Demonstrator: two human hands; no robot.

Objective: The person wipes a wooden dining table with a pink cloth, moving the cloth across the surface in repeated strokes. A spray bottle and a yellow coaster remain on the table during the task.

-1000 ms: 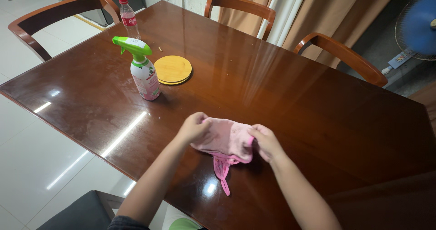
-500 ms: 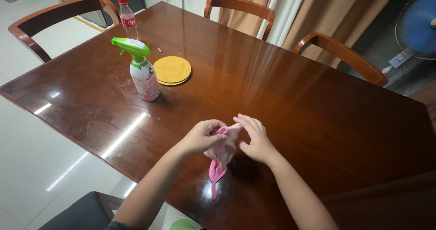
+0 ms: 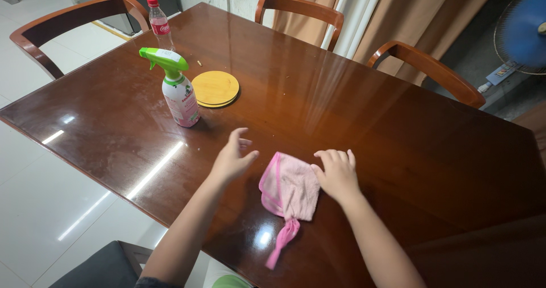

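With the right hand (image 3: 336, 175) pressing spread fingers flat on the pink cloth (image 3: 290, 190), the empty, open-fingered left hand (image 3: 233, 158) should grip the spray bottle (image 3: 177, 92) around its body.

- Left hand (image 3: 232, 158): open, empty, raised just clear of the surface below it; fingers loosely spread and pointing to the far side, thumb held out toward the right.
- Left forearm: bare, runs from the near edge of the view, left of centre, up and rightward to the wrist; wrist roughly straight.
- Right hand (image 3: 336, 174): open, palm down, lying flat; fingers close together and pointing to the far side, thumb tucked along the left edge of the hand.
- Right forearm: bare, enters from the near right, angled up and leftward to the wrist.
- Spacing: the two hands are apart, not touching, left hand slightly farther than the right.
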